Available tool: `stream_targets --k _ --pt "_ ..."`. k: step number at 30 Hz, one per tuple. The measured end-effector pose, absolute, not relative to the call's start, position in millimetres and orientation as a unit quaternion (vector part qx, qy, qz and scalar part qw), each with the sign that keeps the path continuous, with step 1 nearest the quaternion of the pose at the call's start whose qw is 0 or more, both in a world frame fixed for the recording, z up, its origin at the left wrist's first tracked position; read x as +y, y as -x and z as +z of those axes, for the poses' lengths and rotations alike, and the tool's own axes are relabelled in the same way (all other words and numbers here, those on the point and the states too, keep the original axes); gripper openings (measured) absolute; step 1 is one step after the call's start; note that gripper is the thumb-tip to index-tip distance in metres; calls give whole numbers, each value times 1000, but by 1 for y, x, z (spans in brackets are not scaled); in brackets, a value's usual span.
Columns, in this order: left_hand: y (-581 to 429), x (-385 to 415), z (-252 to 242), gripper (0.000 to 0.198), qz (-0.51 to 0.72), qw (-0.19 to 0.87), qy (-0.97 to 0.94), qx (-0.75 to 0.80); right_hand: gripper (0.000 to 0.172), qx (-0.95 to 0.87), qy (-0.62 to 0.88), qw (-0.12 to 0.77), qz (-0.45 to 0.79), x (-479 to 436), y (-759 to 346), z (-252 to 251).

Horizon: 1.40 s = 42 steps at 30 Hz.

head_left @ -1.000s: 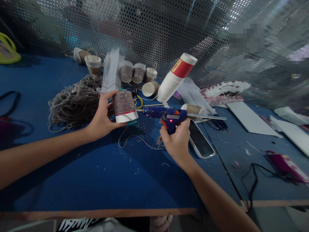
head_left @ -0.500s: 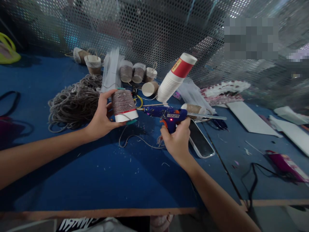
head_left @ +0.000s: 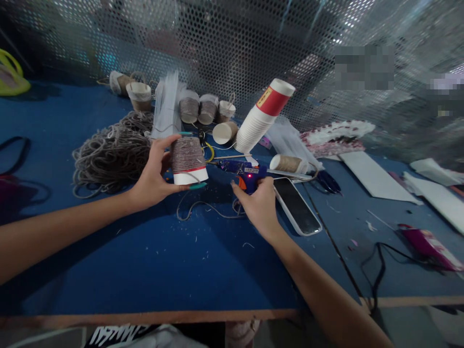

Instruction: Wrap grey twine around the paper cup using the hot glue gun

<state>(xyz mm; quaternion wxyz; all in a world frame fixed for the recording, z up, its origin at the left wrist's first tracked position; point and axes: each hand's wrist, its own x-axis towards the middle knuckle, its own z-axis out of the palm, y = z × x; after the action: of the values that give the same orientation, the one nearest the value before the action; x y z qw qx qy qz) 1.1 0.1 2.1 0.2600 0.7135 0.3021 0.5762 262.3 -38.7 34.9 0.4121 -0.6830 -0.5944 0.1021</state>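
Note:
My left hand (head_left: 154, 169) grips a paper cup (head_left: 188, 158) wound with grey-brown cord, its white rim and a red band facing down. Cord covers most of the cup's side. In my right hand (head_left: 260, 202) is a blue glue gun (head_left: 241, 170) with an orange trigger and a lit red light. The gun's nozzle points left, close to the cup's right side; whether it touches cannot be told. A loose strand of cord (head_left: 203, 203) curls on the blue table (head_left: 155, 270) below.
Behind my left hand lies a heap of grey cord (head_left: 112, 150). Wrapped cups (head_left: 208, 110) and a leaning stack of white cups (head_left: 255, 123) stand by the mesh. A phone (head_left: 297, 205), pliers (head_left: 327, 182) and white boards (head_left: 377, 176) are at the right.
My right hand and the glue gun have moved slightly left and down. The wrapped cup has shifted a little to the right and tilted slightly in my left hand.

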Motion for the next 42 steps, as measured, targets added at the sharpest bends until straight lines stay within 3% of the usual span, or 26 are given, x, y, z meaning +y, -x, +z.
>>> stream_targets --k 6,10,13,17,21,25,36,42 --pt "-1 -4 3 92 560 287 -718 297 57 -564 721 401 25 -32 -270 33" --pt "0 -4 4 95 539 300 -722 312 39 -622 629 464 -32 -45 -263 42" --pt "0 -3 6 97 531 288 -729 321 20 -728 451 504 112 -64 -252 49" --pt "-1 -3 9 100 527 277 -735 325 9 -773 316 430 344 -86 -238 53" --pt "-2 -5 10 99 529 282 -735 318 9 -781 327 344 406 -90 -234 55" --pt "-1 -4 7 101 537 293 -726 315 12 -756 354 340 434 -84 -236 52" --pt "-1 -3 4 101 546 314 -715 303 18 -692 377 394 473 -79 -240 50" --pt "-1 -2 4 100 547 345 -709 282 19 -673 361 491 419 -75 -244 42"
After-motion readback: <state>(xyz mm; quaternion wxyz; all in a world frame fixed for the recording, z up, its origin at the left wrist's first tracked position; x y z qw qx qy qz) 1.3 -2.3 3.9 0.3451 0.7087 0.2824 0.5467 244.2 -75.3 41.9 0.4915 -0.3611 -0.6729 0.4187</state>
